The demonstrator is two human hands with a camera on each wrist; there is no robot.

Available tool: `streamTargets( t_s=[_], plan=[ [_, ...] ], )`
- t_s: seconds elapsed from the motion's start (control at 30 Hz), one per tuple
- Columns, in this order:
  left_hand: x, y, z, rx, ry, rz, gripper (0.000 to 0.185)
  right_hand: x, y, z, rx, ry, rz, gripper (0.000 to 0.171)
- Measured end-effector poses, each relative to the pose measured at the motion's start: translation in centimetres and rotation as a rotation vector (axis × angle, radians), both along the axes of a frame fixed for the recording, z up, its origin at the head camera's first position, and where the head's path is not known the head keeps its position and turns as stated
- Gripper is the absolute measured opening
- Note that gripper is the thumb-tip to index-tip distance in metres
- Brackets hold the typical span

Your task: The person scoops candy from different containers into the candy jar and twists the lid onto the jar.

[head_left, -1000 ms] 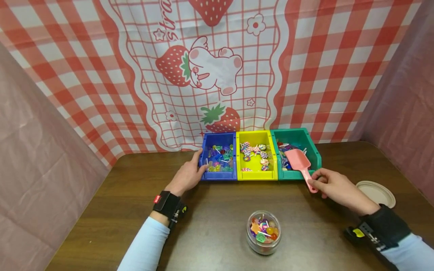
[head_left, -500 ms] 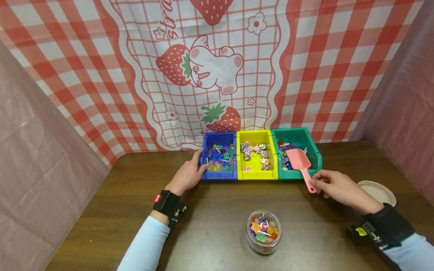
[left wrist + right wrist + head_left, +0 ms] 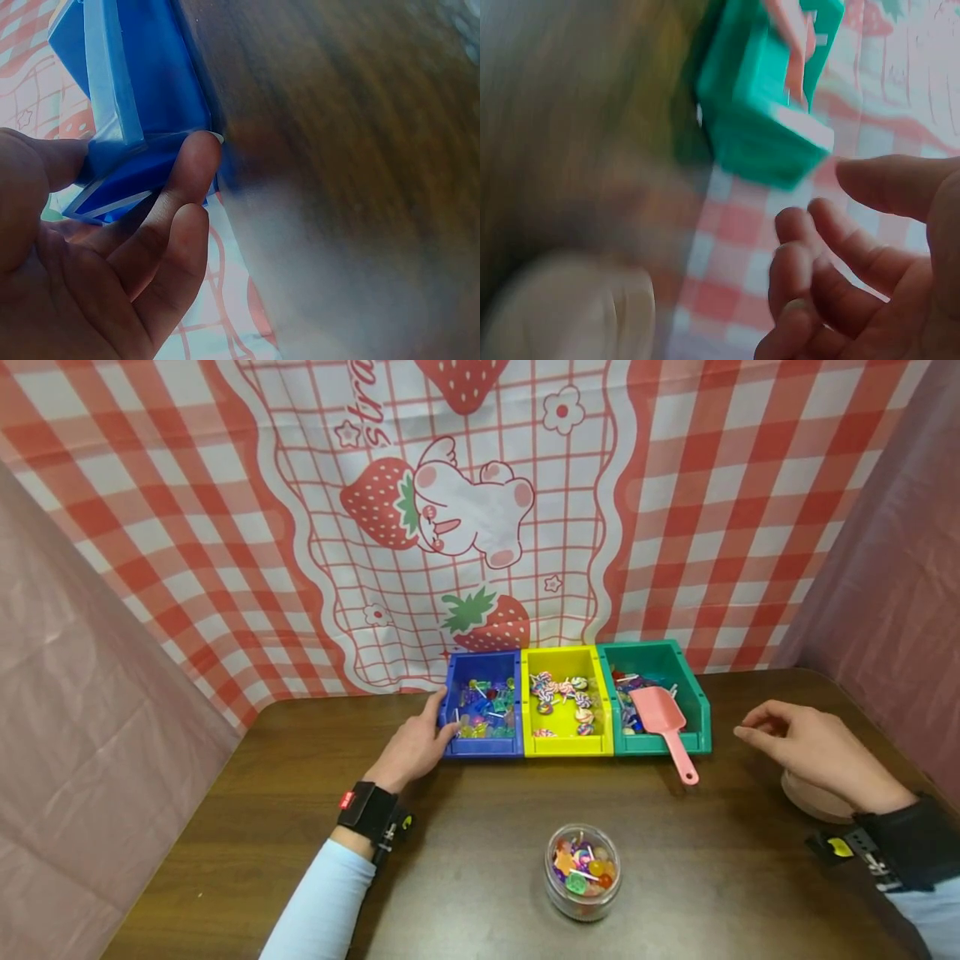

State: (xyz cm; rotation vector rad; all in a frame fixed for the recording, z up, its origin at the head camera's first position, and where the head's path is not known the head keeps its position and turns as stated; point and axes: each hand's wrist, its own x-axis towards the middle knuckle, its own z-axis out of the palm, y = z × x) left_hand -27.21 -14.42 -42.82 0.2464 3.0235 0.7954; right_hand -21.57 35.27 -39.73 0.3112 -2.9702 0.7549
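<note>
My left hand (image 3: 408,752) grips the left side wall of the blue bin (image 3: 483,749), its thumb over the rim. In the left wrist view the fingers lie against the outside of that wall. My right hand (image 3: 821,752) hangs in the air right of the green bin (image 3: 702,718), fingers loosely curled, holding nothing. A pink scoop (image 3: 660,710) rests in the green bin, its handle sticking out over the front edge. Between these bins stands a yellow bin (image 3: 567,746) with several swirl lollipops. Colourful candy pieces fill parts of the blue and green bins.
A clear jar (image 3: 583,907) of mixed candies stands near the front middle of the wooden table (image 3: 465,860). Partly covered by my right hand is a round beige disc (image 3: 808,800), lid-like. A checked strawberry cloth (image 3: 300,585) hangs behind the bins.
My right hand has let go of the scoop's handle and moved right, over the beige disc. The scoop stays in the green bin. My left hand has not moved.
</note>
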Motion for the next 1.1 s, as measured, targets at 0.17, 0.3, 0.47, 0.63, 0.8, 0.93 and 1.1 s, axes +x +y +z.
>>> streamTargets(
  t_s=[0.17,0.3,0.47,0.63,0.8,0.93,1.1],
  plan=[
    [0.0,-0.1,-0.1,0.0,-0.002,0.006,0.068,-0.6,2.6,0.5,0.13,0.027,-0.032,0.045],
    [-0.1,-0.1,-0.1,0.002,0.001,0.007,0.068,-0.9,4.2,0.3,0.199,-0.001,-0.007,0.053],
    [-0.1,-0.1,-0.2,0.002,0.003,0.008,0.068,-1.3,5.0,-0.5,0.265,-0.08,0.053,0.064],
    [-0.1,-0.1,-0.1,0.007,-0.007,0.006,0.069,-1.3,5.2,-1.2,0.248,-0.137,0.111,0.068],
    [-0.1,0.0,0.1,0.006,-0.008,0.003,0.068,-1.0,5.3,-1.4,0.226,-0.168,0.145,0.07],
    [-0.1,0.0,0.2,0.007,-0.01,0.001,0.068,-0.9,5.5,-1.3,0.243,-0.176,0.155,0.074],
    [-0.2,0.1,0.2,0.01,-0.018,0.001,0.068,-0.7,5.8,-1.1,0.278,-0.184,0.184,0.071]
  ],
)
